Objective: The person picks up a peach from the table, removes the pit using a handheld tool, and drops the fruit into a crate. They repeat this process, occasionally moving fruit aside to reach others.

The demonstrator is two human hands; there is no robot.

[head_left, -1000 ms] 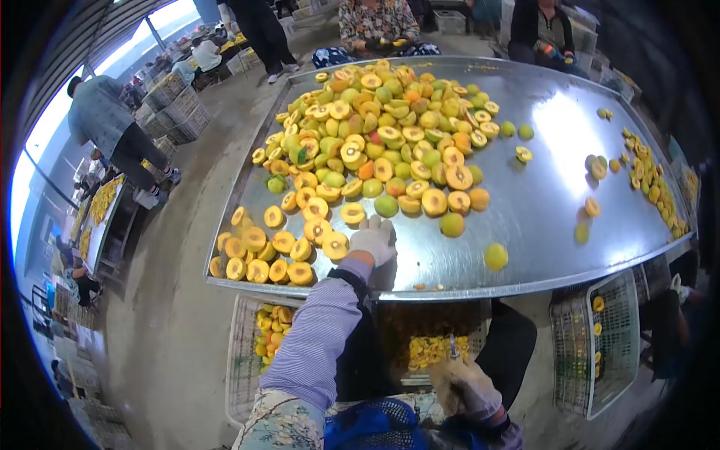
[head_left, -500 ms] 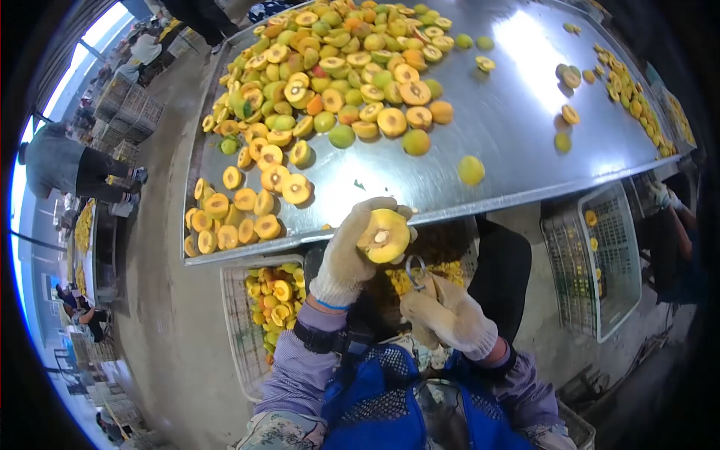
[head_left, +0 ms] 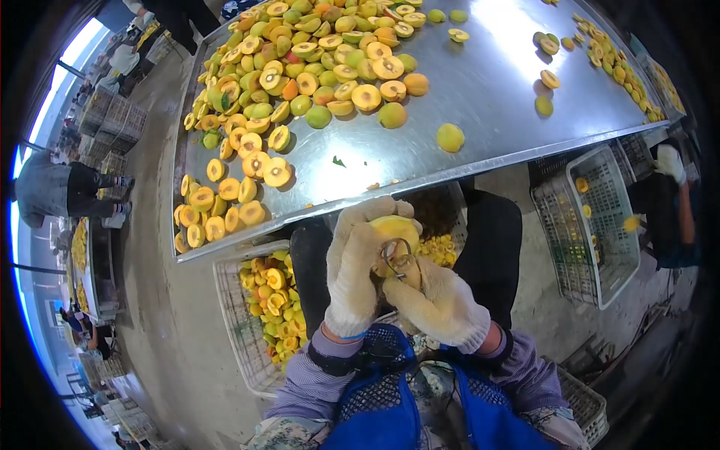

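My gloved left hand [head_left: 351, 270] is closed around a yellow peach half [head_left: 397, 225], held in front of the table's near edge. In my gloved right hand [head_left: 444, 306] is a pitting tool with a curved metal loop [head_left: 387, 259]. The loop is against the cut face of the peach half; the fingers partly cover its pit and the tool's handle. Past my hands, a heap of peach halves [head_left: 315, 64] covers the left part of the metal table [head_left: 405, 161], many showing brown pits or hollows.
A crate of peach pieces [head_left: 274, 300] stands below left. Between my knees are more yellow pieces [head_left: 439, 250]. Another crate [head_left: 592, 225] is at right, beside a co-worker's gloved hand [head_left: 670, 163]. More peach halves [head_left: 626, 75] lie at the table's far right.
My right hand has brought the metal loop up to the peach half. My left hand has tilted the fruit, turning its cut face toward the tool. The view has shifted slightly.
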